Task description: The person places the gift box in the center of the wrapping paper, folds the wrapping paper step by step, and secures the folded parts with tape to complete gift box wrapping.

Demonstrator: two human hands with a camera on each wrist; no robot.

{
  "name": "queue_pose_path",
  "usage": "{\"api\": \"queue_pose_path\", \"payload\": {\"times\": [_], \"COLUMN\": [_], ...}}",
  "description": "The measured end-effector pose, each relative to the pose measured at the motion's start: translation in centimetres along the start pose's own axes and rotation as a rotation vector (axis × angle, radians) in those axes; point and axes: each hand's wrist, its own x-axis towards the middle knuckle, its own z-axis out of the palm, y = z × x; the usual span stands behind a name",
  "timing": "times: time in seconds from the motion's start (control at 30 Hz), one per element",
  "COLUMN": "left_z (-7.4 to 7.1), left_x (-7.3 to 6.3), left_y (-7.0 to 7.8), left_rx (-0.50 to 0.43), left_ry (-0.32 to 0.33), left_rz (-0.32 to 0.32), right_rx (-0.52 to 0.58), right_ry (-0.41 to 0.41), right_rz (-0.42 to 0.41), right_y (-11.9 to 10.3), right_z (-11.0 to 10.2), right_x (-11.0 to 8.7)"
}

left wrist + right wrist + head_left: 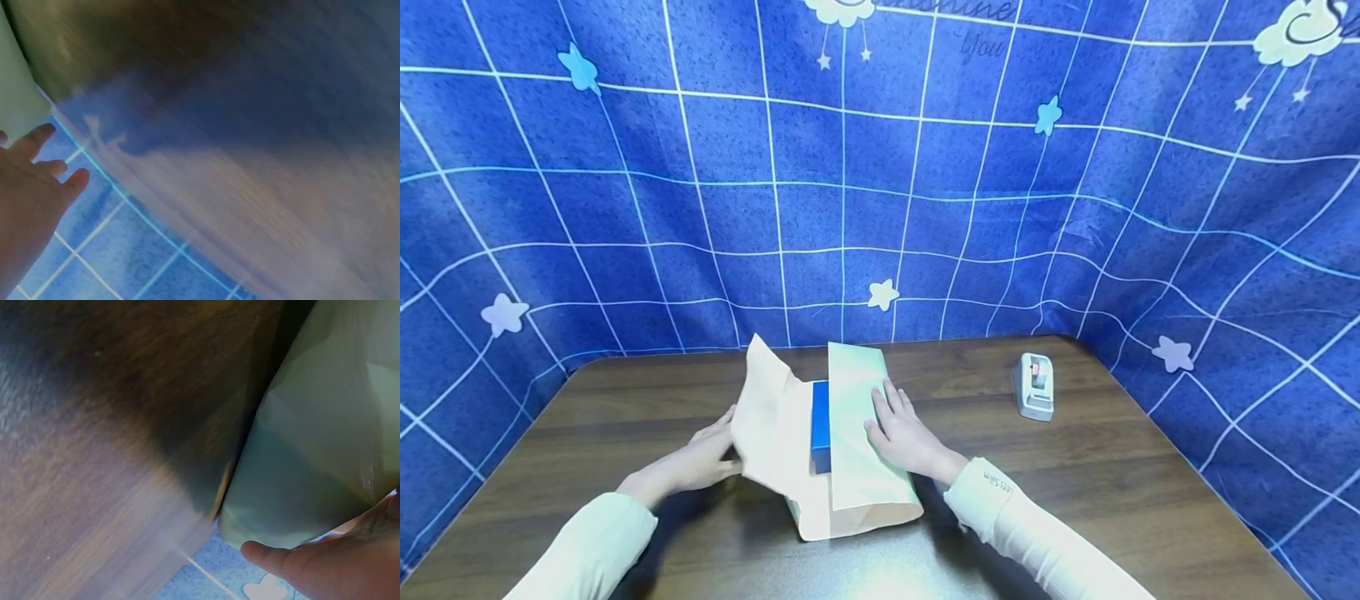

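Observation:
A blue box point(821, 429) lies in a sheet of wrapping paper point(868, 458), pale green outside and cream inside. The paper's right side is folded over part of the box. On that fold rests my right hand point(912, 439), fingers extended; its thumb point(269, 555) shows beside the green paper in the right wrist view. The left flap point(765, 425) stands raised, cream side showing. My left hand point(700, 457) is at this flap's outer edge, fingers partly hidden behind it. In the left wrist view the left hand's visible fingers point(37, 147) are spread near the paper.
A white tape dispenser point(1036, 387) stands toward the right back of the brown wooden table point(970, 375). Behind and around the table hangs a blue curtain point(880, 208) with white lines and stars.

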Motion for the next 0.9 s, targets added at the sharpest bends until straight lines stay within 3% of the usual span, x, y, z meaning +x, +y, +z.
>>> {"api": "queue_pose_path", "payload": {"times": [0.07, 0.23, 0.57, 0.9], "left_z": [0.0, 0.4, 1.7, 2.5], "left_x": [0.3, 1.3, 2.9, 3.5], "left_y": [0.8, 2.2, 4.0, 5.4], "left_rx": [-0.034, -0.075, -0.114, -0.082], "left_ry": [-0.047, -0.074, -0.105, -0.137], "left_rz": [-0.073, -0.115, -0.115, -0.094], "right_rx": [-0.001, 0.001, -0.003, -0.029], "right_ry": [0.001, 0.008, 0.017, 0.026], "right_rz": [0.003, 0.006, -0.007, -0.016], "right_y": [0.0, 0.0, -0.3, -0.3], "right_z": [0.0, 0.1, 0.0, 0.0], "right_x": [0.0, 0.0, -0.1, -0.1]}}
